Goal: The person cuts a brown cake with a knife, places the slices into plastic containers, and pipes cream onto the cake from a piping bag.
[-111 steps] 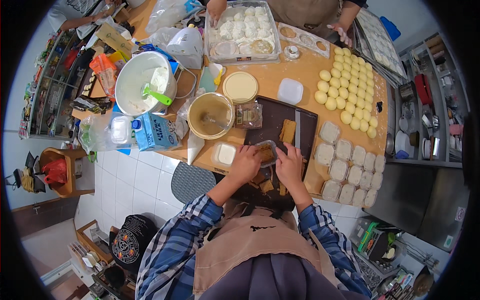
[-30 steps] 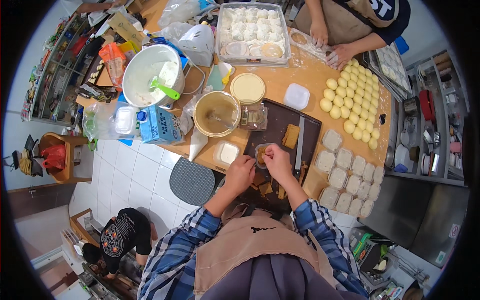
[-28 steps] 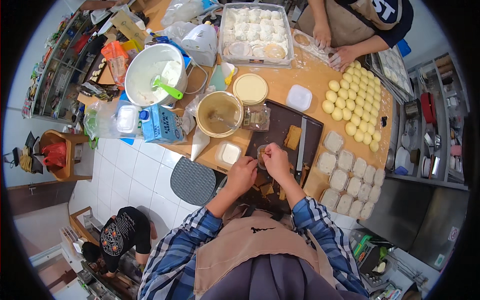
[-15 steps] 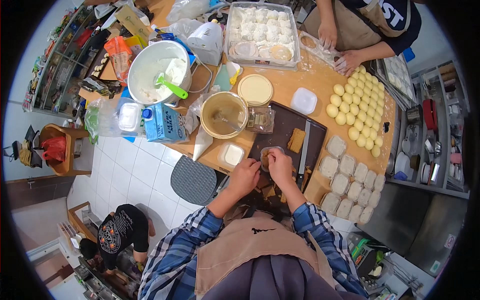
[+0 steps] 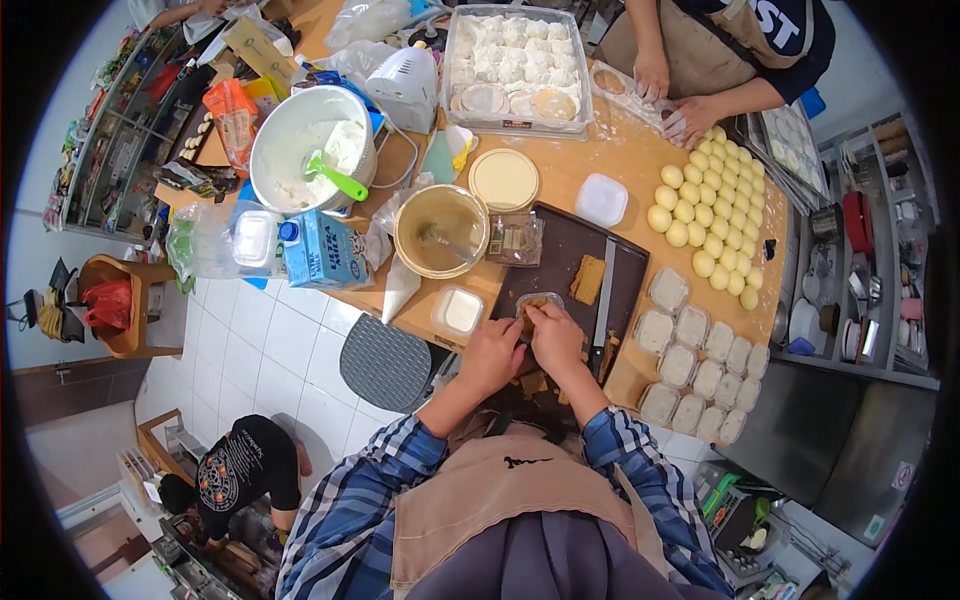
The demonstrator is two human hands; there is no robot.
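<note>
My left hand (image 5: 493, 358) is closed against the near-left side of a small clear plastic tub (image 5: 541, 298) on the dark brown tray (image 5: 630, 268). Over the tub, the bent fingers of my right hand (image 5: 557, 341) pinch a brown piece of cake, partly hidden by the fingers. Right of the tub lies a larger brown cake slab (image 5: 588, 279), beside a long knife (image 5: 604, 312). Cake offcuts (image 5: 533, 382) are scattered on the tray below my hands. Left of them sits a square tub with white cream (image 5: 460, 311).
Filled lidded tubs (image 5: 677, 366) stand in rows at the right, near many yellow dough balls (image 5: 709, 215). A tan bucket (image 5: 441, 231), a piping bag (image 5: 402, 290) and a milk carton (image 5: 325, 250) stand left. Across the table, another person's hands (image 5: 688, 121) work dough.
My right fingers have shifted slightly left and come closer to my left hand over the tub. The whole view has moved a little.
</note>
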